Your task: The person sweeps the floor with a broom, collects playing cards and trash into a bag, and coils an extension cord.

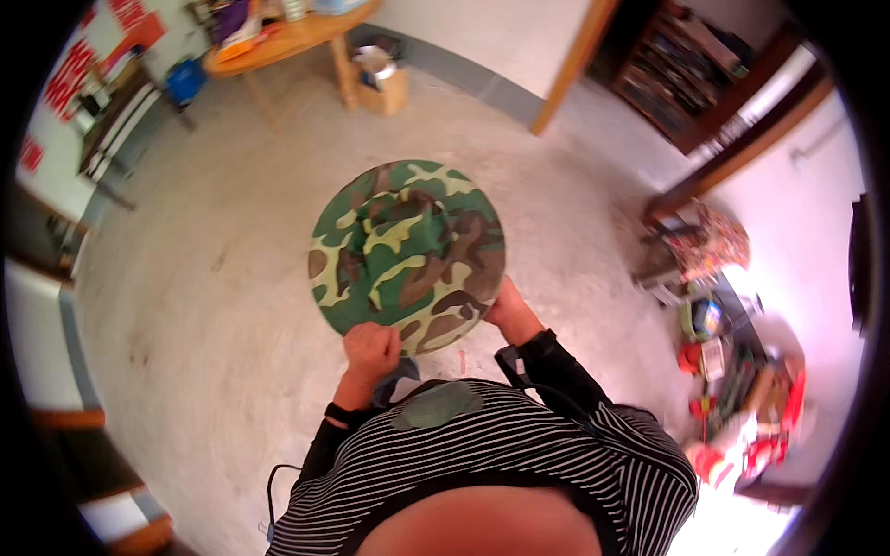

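Observation:
A wide-brimmed camouflage sun hat [408, 255] in green, brown and tan is held out before me, its crown facing up. My left hand [373, 348] is closed on the near left edge of the brim, knuckles showing. At the right edge of the brim, my right hand [508, 308] grips from the side. Its fingers go under the brim and are hidden there. Both forearms come up from my striped shirt, with dark bands at the wrists.
Concrete floor [213, 306] surrounds me. Ahead stands a wooden table [306, 42] with a cardboard box [385, 91] by its leg. A doorway with a shelf [681, 69] is at the far right. A cloth-covered seat [709, 243] and piled goods [742, 389] line the right wall.

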Available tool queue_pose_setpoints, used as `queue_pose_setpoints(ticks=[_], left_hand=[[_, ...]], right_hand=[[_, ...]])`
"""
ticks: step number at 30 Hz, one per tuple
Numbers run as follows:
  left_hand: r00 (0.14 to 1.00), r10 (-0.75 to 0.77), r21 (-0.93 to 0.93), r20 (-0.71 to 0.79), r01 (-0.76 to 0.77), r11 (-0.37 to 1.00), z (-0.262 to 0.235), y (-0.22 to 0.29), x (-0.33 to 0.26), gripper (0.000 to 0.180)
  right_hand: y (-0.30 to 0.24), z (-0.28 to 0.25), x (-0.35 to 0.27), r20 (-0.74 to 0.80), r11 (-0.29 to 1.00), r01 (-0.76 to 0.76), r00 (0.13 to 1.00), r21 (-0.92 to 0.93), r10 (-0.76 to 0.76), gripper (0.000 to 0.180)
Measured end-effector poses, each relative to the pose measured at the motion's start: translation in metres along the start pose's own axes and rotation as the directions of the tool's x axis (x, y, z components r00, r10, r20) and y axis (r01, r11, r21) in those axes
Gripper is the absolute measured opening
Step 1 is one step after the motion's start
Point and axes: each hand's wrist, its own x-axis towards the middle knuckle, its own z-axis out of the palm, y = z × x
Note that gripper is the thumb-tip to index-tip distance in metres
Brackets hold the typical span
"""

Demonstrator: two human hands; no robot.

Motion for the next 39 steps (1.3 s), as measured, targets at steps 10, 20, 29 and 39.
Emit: queue_pose_setpoints(ticks=[10, 20, 29, 39], left_hand=[[0.957, 0.253, -0.341, 0.144, -0.192, 0.920, 0.023, -0.076, 0.034, 0.020], [0.843, 0.370, -0.249, 0.390, -0.291, 0.924, 0.104, -0.069, 0.064, 0.025], [0.148, -0.008, 0.029, 0.989, -0.143, 0.989, 0.156, -0.070, 0.057, 0.028], [0.218, 0.151, -0.166, 0.964, 0.051, 0.985, 0.255, 0.070, 0.118, 0.033]], right_hand=[[0.048, 0.048, -0.034, -0.259, 0.918, 0.397, 0.888, 0.011, -0.381, 0.043], [0.017, -0.196, -0.168, -0.418, 0.199, -0.736, 0.125, -0.648, -0.900, 0.021], [0.062, -0.267, -0.320, -0.695, 0.592, -0.719, -0.213, -0.365, -0.687, 0.025], [0.103, -0.400, -0.399, -0.798, 0.592, -0.722, -0.092, -0.359, -0.596, 0.018]])
